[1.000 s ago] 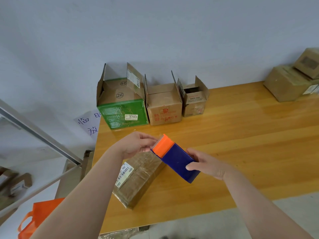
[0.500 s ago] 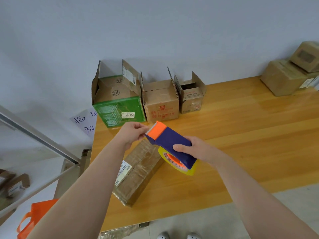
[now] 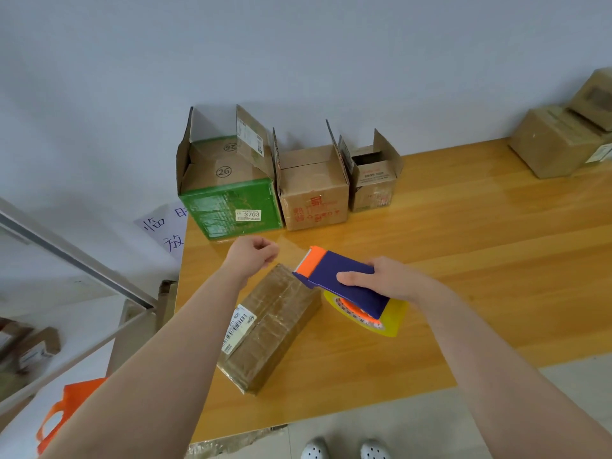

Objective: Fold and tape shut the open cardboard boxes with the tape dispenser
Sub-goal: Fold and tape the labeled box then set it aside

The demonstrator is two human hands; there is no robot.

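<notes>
change — left hand [image 3: 253, 256] pulls away from dispenser [image 3: 331, 270] nose, fingers pinching what seems the tape end [image 3: 285, 255] | right hand [image 3: 381, 279] grips dispenser just beside box [image 3: 275, 323], frame centre | meaning — strip drawn, ready to seal

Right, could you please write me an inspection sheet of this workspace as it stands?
Surface: wooden table, glossy.
Job's things: taped box lies near the front edge; green box, middle box and small box stand open at the back.
Clutter: closed boxes stacked far right.
Grippers: left hand seems to pinch clear tape drawn from the tape dispenser; right hand grips the dispenser beside the taped box's far end.
Cables: nothing seen.
Surroundings: pale wall, paper sign, orange bag on the floor, shoes below.
</notes>
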